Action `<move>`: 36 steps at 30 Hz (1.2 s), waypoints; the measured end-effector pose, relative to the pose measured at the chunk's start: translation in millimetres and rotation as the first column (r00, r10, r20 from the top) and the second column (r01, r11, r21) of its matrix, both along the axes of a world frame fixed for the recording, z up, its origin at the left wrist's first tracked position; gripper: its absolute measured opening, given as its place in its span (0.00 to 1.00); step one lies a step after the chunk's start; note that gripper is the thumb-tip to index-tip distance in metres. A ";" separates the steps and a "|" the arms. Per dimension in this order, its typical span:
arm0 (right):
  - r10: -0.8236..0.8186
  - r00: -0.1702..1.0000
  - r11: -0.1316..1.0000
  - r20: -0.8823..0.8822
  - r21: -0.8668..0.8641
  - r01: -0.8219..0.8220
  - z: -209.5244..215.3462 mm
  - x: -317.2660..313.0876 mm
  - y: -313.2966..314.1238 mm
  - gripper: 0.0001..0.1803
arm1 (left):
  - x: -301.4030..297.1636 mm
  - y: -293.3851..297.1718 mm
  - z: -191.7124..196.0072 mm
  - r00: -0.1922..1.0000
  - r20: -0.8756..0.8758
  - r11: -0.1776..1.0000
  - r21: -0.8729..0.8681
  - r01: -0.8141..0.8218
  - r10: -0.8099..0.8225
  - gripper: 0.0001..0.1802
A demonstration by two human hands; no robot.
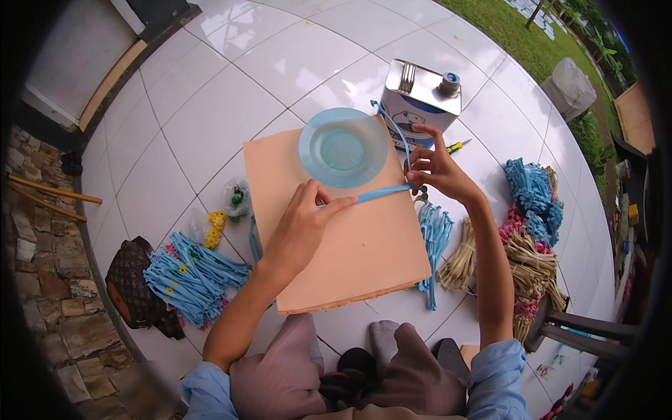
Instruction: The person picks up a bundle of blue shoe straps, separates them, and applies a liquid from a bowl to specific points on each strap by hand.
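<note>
**Blue strip stretched across the board**

From my remote seat I see both hands working one thin blue strip (381, 193) over a peach-coloured board (350, 259) that lies on the white tiled floor (210, 105). My left hand (301, 224) presses down on the board, its fingertips closed on the strip's near end. My right hand (437, 168) pinches the far end at the board's right edge, fingers curled tight, and the strip loops up from there toward a metal can (420, 98) standing just behind the board. A shallow blue plastic bowl (343, 147) sits on the board's far part, just above the taut strip.

To the left of the board lies a heap of blue strips with small yellow flowers (192, 276), beside a brown bag (133, 287). On the right, more blue strips (434, 238) lie against the board's edge, next to bundles of straw-coloured, pink and blue fibres (528, 238).
</note>
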State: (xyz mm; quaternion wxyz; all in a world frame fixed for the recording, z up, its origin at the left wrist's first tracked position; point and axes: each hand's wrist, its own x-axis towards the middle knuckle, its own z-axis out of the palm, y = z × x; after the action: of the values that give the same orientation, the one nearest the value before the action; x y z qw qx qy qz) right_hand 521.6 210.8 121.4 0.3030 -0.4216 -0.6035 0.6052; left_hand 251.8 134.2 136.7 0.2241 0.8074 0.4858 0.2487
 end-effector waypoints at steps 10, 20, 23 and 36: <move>-0.047 0.999 0.996 0.015 0.076 0.046 -4.0 -5.1 -3.2 0.43 | 7.5 -5.9 -1.2 0.973 -0.229 0.973 0.229 0.036 0.018 0.19; -0.246 0.936 0.928 0.254 0.340 0.152 -2.0 -16.2 -20.1 0.41 | 35.3 -14.1 -3.5 0.887 -0.453 0.921 0.375 0.102 0.086 0.27; -0.273 0.915 0.859 0.297 0.504 0.093 0.0 -20.1 -25.6 0.40 | 36.4 -14.7 -2.5 0.890 -0.448 0.925 0.366 0.096 0.084 0.28; -0.441 0.721 0.440 0.534 0.829 -0.345 24.6 -74.4 -13.4 0.21 | 31.6 -10.8 -7.0 0.919 -0.391 0.922 0.370 0.109 0.049 0.30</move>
State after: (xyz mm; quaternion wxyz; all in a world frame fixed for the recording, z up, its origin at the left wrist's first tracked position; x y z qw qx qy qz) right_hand 447.2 197.4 146.0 0.2481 -0.4055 -0.8795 -0.0237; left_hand 283.4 123.4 129.7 -0.0368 0.8763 0.4497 0.1687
